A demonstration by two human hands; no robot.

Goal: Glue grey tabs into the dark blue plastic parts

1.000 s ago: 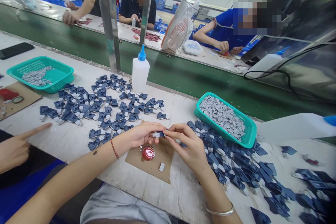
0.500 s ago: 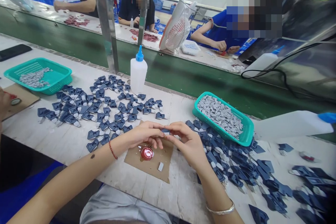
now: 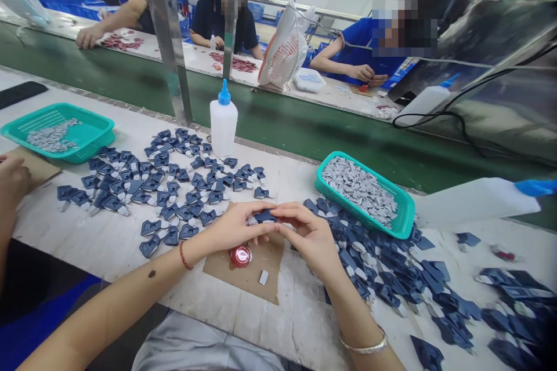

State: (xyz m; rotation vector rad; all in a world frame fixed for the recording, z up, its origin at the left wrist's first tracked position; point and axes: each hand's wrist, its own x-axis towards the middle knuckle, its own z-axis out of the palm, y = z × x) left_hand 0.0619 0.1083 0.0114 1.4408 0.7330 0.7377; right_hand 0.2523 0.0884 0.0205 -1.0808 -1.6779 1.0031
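Observation:
Between my two hands, above a piece of brown cardboard (image 3: 261, 293), is a dark blue plastic piece (image 3: 264, 217) with a light grey part at its left end. My left hand (image 3: 243, 221) grips it from the left, its lower fingers curled beneath. The fingertips of my right hand (image 3: 307, 235) pinch its right end. Under my left hand, a small round dish of shiny red liquid (image 3: 241, 256) sits on the cardboard. A small light grey piece (image 3: 263, 277) lies on the cardboard nearer to me.
Dark blue pieces (image 3: 169, 188) lie scattered to the left; more are heaped (image 3: 387, 269) at right. Green baskets (image 3: 409, 223) (image 3: 87, 153) hold grey pieces. A white bottle (image 3: 223, 127) stands behind; another bottle (image 3: 478, 203) lies right. Another person's hand (image 3: 11, 182) is at far left.
The dark blue piece has turned and shows more between my fingers, its grey end now visible. My hands stay above the cardboard. The neighbour's hand at far left has come further into view.

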